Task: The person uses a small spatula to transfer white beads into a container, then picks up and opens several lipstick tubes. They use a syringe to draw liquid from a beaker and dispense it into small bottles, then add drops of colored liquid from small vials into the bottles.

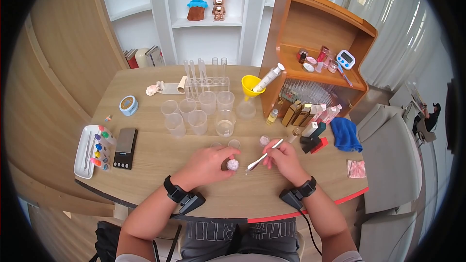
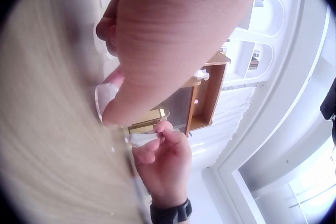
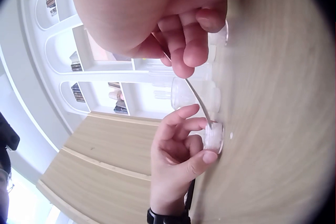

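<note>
In the head view the left hand [image 1: 206, 165] holds a small round jar [image 1: 232, 165] of pale pink-white material near the table's front. To its right, the right hand [image 1: 286, 162] pinches a white spoon [image 1: 263, 156], its bowl end pointing down and left toward the jar. The right wrist view has the left thumb and fingers on the clear jar [image 3: 213, 138], with the spoon's thin handle [image 3: 197, 95] reaching its rim. The left wrist view shows the jar [image 2: 105, 100] under the left hand [image 2: 173, 35]. Another small jar [image 1: 264, 140] of pink material stands behind the spoon.
Several clear cups [image 1: 198, 122] and a test tube rack [image 1: 208, 87] stand behind the hands. A black scale [image 1: 125, 150] and a tray [image 1: 83, 165] are at left. Small boxes [image 1: 310, 114], a blue cloth [image 1: 346, 135] and a wooden cabinet [image 1: 315, 34] are at right.
</note>
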Motion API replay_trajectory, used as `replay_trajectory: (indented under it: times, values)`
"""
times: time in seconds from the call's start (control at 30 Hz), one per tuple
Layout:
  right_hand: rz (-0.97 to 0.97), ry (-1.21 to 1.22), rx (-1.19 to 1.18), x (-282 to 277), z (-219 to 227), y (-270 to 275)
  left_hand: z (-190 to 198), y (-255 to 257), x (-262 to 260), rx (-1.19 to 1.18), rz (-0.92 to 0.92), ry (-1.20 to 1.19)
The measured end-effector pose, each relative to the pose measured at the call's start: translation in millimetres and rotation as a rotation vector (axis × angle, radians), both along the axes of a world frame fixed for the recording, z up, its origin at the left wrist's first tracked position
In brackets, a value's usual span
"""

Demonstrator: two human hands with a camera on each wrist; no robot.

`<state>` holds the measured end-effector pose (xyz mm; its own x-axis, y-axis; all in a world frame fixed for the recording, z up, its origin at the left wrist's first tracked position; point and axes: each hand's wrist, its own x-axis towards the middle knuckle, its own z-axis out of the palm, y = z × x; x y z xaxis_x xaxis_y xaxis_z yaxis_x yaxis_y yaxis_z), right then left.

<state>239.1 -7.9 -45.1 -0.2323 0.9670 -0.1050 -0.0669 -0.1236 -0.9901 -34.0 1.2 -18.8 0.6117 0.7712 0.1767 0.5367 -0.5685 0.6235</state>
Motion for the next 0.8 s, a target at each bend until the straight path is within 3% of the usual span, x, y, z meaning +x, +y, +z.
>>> replay_trajectory:
  times: [0.8]
  values:
    - [0.017, -0.028, -0.036, -1.1, -0.9, 0.1, 1.3, -0.7, 1.1, 0.002, 0.002, -0.025]
